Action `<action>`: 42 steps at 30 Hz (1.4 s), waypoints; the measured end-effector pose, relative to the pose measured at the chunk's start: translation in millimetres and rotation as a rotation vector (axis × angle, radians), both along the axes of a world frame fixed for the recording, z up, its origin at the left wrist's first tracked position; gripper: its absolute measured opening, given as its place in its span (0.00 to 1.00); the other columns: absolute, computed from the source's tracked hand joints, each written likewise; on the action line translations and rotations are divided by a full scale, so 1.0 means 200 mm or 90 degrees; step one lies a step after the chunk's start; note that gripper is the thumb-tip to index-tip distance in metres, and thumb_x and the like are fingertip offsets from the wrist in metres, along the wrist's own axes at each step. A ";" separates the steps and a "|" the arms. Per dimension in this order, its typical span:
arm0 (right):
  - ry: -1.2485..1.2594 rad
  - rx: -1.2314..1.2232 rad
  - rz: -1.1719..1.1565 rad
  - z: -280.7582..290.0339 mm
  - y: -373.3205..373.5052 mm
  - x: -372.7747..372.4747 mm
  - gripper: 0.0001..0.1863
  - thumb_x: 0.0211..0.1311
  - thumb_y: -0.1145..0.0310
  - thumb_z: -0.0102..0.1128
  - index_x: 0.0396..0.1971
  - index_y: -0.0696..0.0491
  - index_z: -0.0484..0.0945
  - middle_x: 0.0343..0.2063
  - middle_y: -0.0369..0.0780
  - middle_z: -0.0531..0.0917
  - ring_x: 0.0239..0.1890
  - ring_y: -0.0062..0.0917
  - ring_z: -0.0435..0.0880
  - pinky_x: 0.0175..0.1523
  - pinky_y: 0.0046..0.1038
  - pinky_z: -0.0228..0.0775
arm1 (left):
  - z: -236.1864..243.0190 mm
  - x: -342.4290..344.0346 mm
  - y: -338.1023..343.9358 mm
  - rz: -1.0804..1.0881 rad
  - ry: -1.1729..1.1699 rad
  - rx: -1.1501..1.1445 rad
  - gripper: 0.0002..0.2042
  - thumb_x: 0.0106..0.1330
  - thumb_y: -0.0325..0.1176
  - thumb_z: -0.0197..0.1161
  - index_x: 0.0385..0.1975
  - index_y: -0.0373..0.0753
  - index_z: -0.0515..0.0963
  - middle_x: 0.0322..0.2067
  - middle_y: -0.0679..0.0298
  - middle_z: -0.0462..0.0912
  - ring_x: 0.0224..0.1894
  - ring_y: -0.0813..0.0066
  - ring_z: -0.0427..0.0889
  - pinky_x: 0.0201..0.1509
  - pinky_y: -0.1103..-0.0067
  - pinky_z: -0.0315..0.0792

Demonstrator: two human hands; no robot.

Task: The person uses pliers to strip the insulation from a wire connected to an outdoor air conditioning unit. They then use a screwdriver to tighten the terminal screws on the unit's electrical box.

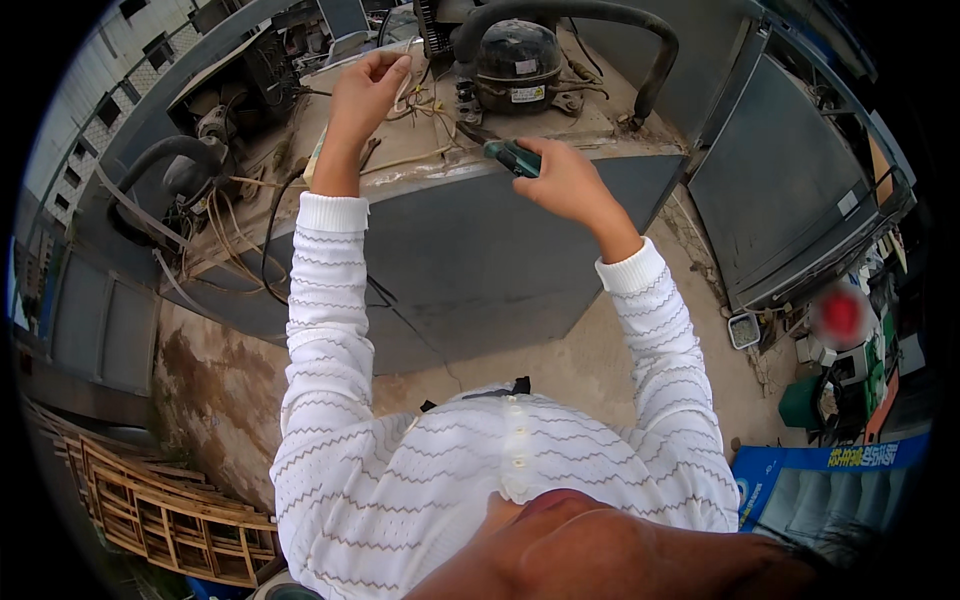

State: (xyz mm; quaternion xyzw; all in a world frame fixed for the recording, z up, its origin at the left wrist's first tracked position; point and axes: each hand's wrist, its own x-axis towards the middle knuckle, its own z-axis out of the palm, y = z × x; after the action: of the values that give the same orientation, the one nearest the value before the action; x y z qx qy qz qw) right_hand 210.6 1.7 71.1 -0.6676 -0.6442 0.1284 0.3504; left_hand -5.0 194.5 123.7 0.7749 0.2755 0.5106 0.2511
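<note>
My left hand (pixel 370 95) is raised over a dusty metal unit, with thumb and fingertips pinched on a thin pale wire (pixel 403 97). My right hand (pixel 570 182) is closed around the green-and-black handles of pliers (pixel 512 157). Their dark jaws point left, toward loose wires (pixel 432 104) lying on the unit's top; whether they touch a wire I cannot tell. Just beyond the pliers sits a black, dome-shaped compressor (pixel 518 62), with a thick black hose (pixel 655 75) arching behind and to its right.
The grey metal cabinet (pixel 480 260) stands in front of me. Another compressor (pixel 190 175) with tangled wires lies at left. A large grey panel (pixel 790 180) leans at right, near a small white tray (pixel 743 331). Wooden slats (pixel 170 505) are stacked at lower left.
</note>
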 end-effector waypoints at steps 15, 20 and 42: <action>-0.337 0.065 -0.034 -0.10 0.48 -0.79 0.13 0.56 0.61 0.64 0.37 0.52 0.80 0.35 0.49 0.83 0.39 0.42 0.85 0.38 0.38 0.78 | 0.15 -0.22 -0.08 0.090 0.064 0.065 0.17 0.67 0.44 0.64 0.44 0.36 0.83 0.34 0.66 0.85 0.37 0.83 0.80 0.42 0.83 0.72; -0.307 0.292 -0.026 0.00 0.49 -0.88 0.09 0.59 0.60 0.63 0.32 0.49 0.83 0.29 0.40 0.84 0.38 0.34 0.84 0.40 0.35 0.72 | 0.19 -0.13 -0.18 0.073 0.139 0.024 0.16 0.67 0.43 0.64 0.44 0.36 0.82 0.34 0.67 0.85 0.36 0.84 0.78 0.42 0.83 0.71; -0.296 0.435 -0.215 0.19 0.40 -0.07 0.11 0.55 0.53 0.67 0.35 0.42 0.88 0.30 0.31 0.85 0.40 0.29 0.77 0.48 0.37 0.57 | -0.01 0.26 0.18 -0.184 0.154 -0.179 0.20 0.64 0.37 0.68 0.52 0.32 0.77 0.46 0.63 0.82 0.50 0.77 0.78 0.56 0.80 0.70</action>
State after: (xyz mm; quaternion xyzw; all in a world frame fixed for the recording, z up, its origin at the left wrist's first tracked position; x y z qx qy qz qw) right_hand 196.6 81.2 108.4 -0.6205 -0.5930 -0.3048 0.4127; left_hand 46.9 229.9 121.2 0.8192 0.2586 0.3292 0.3920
